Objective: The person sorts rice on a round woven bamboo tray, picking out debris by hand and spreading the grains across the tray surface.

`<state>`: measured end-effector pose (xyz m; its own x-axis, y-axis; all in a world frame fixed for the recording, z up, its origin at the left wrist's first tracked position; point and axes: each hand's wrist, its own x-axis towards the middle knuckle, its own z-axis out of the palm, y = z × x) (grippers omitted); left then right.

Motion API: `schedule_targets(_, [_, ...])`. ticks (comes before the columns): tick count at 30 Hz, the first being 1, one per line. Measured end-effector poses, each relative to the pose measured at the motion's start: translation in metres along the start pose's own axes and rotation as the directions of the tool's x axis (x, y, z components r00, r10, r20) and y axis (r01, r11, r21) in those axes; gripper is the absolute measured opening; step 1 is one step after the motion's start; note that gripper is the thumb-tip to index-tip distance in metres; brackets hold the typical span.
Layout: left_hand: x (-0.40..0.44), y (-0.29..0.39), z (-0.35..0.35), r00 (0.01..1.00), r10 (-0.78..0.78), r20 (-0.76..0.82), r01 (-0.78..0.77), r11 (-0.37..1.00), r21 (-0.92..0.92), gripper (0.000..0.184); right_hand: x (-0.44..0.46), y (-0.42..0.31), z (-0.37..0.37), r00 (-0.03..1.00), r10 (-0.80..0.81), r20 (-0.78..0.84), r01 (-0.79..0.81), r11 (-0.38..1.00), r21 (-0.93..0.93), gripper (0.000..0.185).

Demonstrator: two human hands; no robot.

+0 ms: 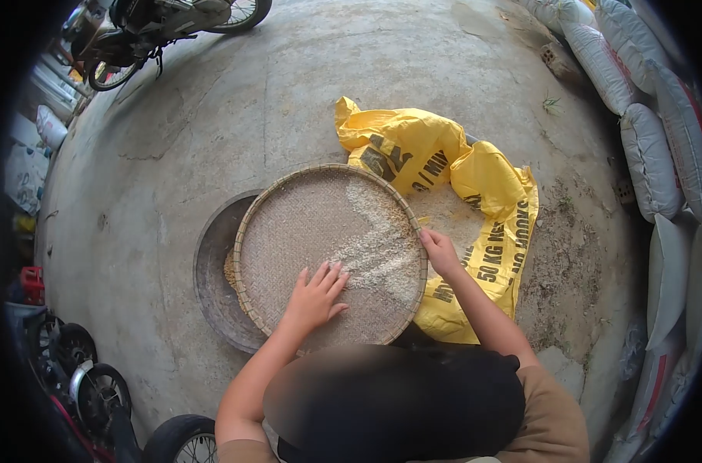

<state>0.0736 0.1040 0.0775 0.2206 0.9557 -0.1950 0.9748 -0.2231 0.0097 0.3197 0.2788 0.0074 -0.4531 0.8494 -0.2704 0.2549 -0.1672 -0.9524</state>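
Note:
A round woven bamboo winnowing tray sits in front of me, overlapping a grey basin. Pale, rice-like grain is spread over the tray's right side. My left hand lies over the tray with its fingers spread, the fingertips at the edge of the grain. On the right, the tray's rim is gripped by my right hand, fingers closed round it. Some yellowish grain shows in the basin beside the tray; the tray hides the rest of the basin.
A yellow printed sack lies spread behind and right of the tray, with loose grain on it. Stacked white sacks line the right side. A motorcycle stands at the far left, and more wheels show at the lower left.

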Motion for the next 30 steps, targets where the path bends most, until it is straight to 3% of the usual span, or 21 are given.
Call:
schedule_targets(7, [-0.119,-0.007,0.0,0.935,-0.335,0.114,0.342,0.938,-0.057,0.056,-0.001,0.0,0.001,0.999,0.035,-0.036,-0.033,0.999,0.036,0.036])
schedule_targets(10, [-0.138,-0.003,0.004,0.928,-0.37,0.03,0.37,0.915,-0.159,0.043,-0.001,0.003,-0.002,1.0,0.016,-0.019,-0.016,0.999,-0.033,0.035])
schedule_targets(12, [-0.137,-0.002,0.007,0.892,-0.438,-0.112,0.374,0.853,-0.363,0.027,-0.002,0.002,0.0,1.0,0.003,-0.016,-0.003,1.0,-0.009,0.034])
schedule_targets(13, [-0.134,-0.003,0.007,0.885,-0.452,-0.109,0.385,0.845,-0.37,0.027,-0.004,-0.003,-0.002,0.998,0.057,-0.014,-0.057,0.998,-0.032,0.033])
schedule_targets(15, [-0.121,-0.006,0.006,0.789,-0.555,-0.263,0.376,0.775,-0.508,0.014,-0.005,-0.005,0.001,0.996,0.078,-0.053,-0.081,0.996,-0.041,0.032])
schedule_targets(16, [-0.115,-0.009,0.009,0.78,-0.57,-0.259,0.387,0.764,-0.516,0.014,-0.006,-0.005,0.002,0.996,0.078,-0.038,-0.08,0.995,-0.053,0.032])
schedule_targets(18, [-0.103,-0.018,0.015,0.671,-0.645,-0.365,0.36,0.714,-0.6,0.01,-0.007,-0.006,0.003,0.994,0.088,-0.068,-0.089,0.996,-0.018,0.03])
schedule_targets(30, [-0.08,-0.02,0.033,0.664,-0.704,-0.25,0.463,0.651,-0.602,0.012,-0.007,-0.01,0.004,0.987,0.138,-0.087,-0.141,0.989,-0.038,0.03])
